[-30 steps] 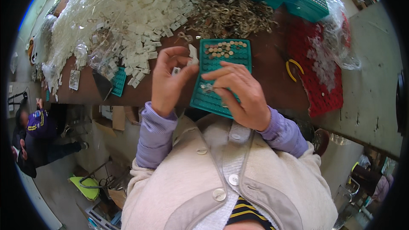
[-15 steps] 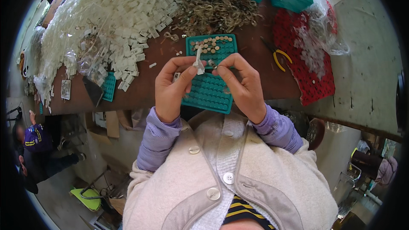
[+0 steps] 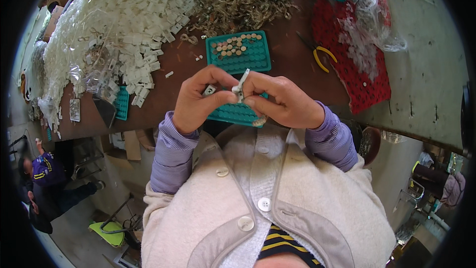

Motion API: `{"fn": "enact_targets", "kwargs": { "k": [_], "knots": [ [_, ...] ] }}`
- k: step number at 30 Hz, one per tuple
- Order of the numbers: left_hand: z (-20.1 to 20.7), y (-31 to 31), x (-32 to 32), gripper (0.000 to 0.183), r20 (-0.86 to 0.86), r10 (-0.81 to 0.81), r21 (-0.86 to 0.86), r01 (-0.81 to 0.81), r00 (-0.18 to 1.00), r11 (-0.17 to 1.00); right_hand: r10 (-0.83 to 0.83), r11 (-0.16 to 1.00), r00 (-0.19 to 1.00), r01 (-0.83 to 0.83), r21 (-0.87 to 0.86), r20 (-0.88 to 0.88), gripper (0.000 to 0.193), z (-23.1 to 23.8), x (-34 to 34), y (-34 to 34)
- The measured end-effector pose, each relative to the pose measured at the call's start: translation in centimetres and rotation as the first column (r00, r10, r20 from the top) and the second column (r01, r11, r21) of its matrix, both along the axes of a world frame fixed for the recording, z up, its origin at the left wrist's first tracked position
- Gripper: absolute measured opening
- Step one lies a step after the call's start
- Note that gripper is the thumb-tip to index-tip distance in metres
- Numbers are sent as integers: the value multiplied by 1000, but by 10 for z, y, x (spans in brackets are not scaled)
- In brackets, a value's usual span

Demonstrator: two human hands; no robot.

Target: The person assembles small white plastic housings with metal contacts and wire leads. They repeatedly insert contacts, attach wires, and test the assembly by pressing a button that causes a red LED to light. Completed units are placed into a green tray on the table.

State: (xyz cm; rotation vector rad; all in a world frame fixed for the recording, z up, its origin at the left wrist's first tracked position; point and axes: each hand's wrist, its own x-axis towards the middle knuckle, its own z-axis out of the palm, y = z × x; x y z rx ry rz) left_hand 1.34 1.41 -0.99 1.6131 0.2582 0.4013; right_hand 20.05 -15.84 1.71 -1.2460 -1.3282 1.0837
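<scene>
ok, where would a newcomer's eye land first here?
Probably the heap of white pieces at the left of the table. Then the left hand and right hand, meeting at a small white piece above the green tray. Red cloth stands out at right, beside yellow-handled pliers.

1 slim white piece (image 3: pixel 243 79), aslant between left hand (image 3: pixel 202 98) and right hand (image 3: pixel 282 100), 1 boxy white piece (image 3: pixel 209 90) within the left.
</scene>
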Motion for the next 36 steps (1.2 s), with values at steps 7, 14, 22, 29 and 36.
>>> {"fn": "enact_targets", "kwargs": {
  "k": [7, 14, 22, 29, 36],
  "knots": [
    [23, -22, 11, 25, -45, 50, 549, -18, 998, 835, -192, 960, 826, 47, 275, 530, 13, 4, 3, -7],
    [12, -52, 19, 21, 11, 283, 50, -283, 959, 958, -550, 818, 630, 277, 503, 548, 15, -9, -4, -7],
    [4, -47, 4, 19, -135, 263, -468, -296, 955, 833, -651, 741, 645, 425, 520, 401, 15, -25, -21, 2],
    [0, -54, 4, 22, -176, 285, -429, -334, 942, 839, -612, 773, 530, 244, 585, 588, 14, -18, -22, 9],
    [-1, -19, 0, 26, -94, 341, -590, -329, 935, 738, -684, 729, 549, 515, 450, 481, 18, -30, 14, 46]
  ]
}}
